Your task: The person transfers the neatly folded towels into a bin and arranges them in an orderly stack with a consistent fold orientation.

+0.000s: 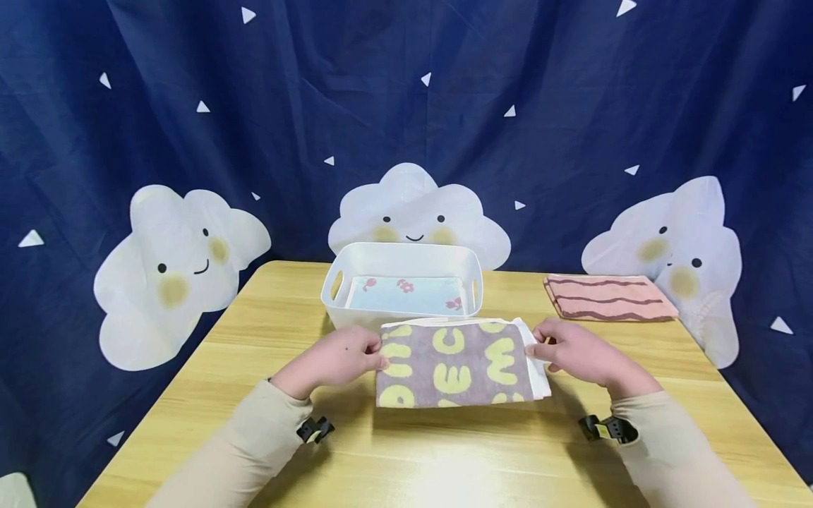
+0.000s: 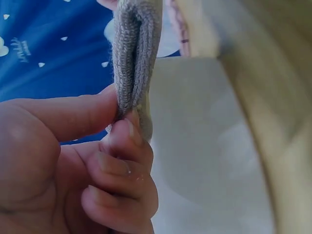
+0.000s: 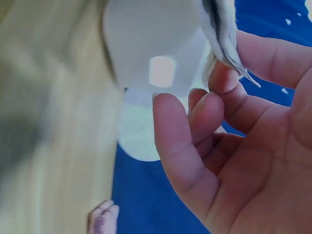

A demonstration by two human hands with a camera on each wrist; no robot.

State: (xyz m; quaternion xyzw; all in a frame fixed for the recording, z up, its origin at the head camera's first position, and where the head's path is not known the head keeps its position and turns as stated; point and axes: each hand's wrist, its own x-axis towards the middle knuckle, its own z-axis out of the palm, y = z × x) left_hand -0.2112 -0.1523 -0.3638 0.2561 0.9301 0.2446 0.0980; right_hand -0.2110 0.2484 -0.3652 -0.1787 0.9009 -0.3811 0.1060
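A folded towel (image 1: 454, 363), greyish purple with yellow letters and a white edge, hangs between both hands in front of a white bin. My left hand (image 1: 346, 358) pinches its left end between thumb and fingertips; the left wrist view shows the thick grey fold (image 2: 134, 53) there. At the other end, my right hand (image 1: 574, 351) pinches the white edge with thumb and index finger, the other fingers loosely bent beneath. The white bin (image 1: 339, 314) has handle holes in its sides, and a light blue cloth with pink flowers (image 1: 406, 295) lies inside.
A folded pink towel with dark wavy stripes (image 1: 610, 298) lies at the table's back right. The wooden table (image 1: 286, 303) ends at a dark blue curtain (image 1: 286, 127) with white clouds and triangles. Black wrist straps (image 1: 315, 429) circle both wrists.
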